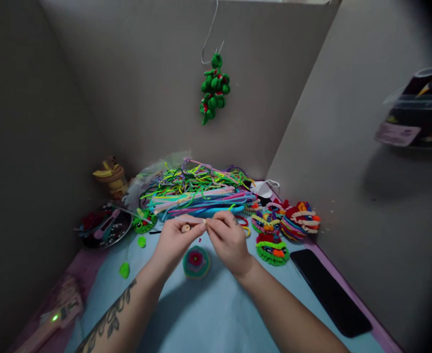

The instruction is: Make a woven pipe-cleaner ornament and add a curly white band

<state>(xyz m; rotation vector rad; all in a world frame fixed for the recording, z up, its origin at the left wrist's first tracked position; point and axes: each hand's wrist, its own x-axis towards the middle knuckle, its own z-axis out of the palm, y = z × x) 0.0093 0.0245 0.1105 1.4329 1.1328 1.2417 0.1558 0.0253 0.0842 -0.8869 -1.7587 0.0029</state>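
- Grey walls (157,98) stand at the back and both sides, so the work space is boxed in; the near side, where the forearms enter, has no wall in view.
- The blue cloth (216,323) covers most of the table and shows between the forearms and out to the right, up to the phone.
- A heap of fuzzy stems (197,189) lies right behind the hands and bounds the room at the far side.
- The phone (328,289) lies along the table's right edge, well apart from the right hand (228,242).
- That hand and the left hand (175,240) are raised over the cloth, fingertips meeting near the middle, each pinched on the same small item.
- Striped fuzzy pieces (273,249) sit to the right of the right hand; a plate (122,234) of bits stands farther off on the left.
- The round flower (196,270) lies on the cloth on the body side of the pinch, between the two hands and apart from both.
- Green petals (124,270) lie left of the left forearm.
- The small pale piece (204,222) is at the meeting fingertips, rightward of the left hand and leftward of the right, neither clearly nearer; I cannot tell its long axis.
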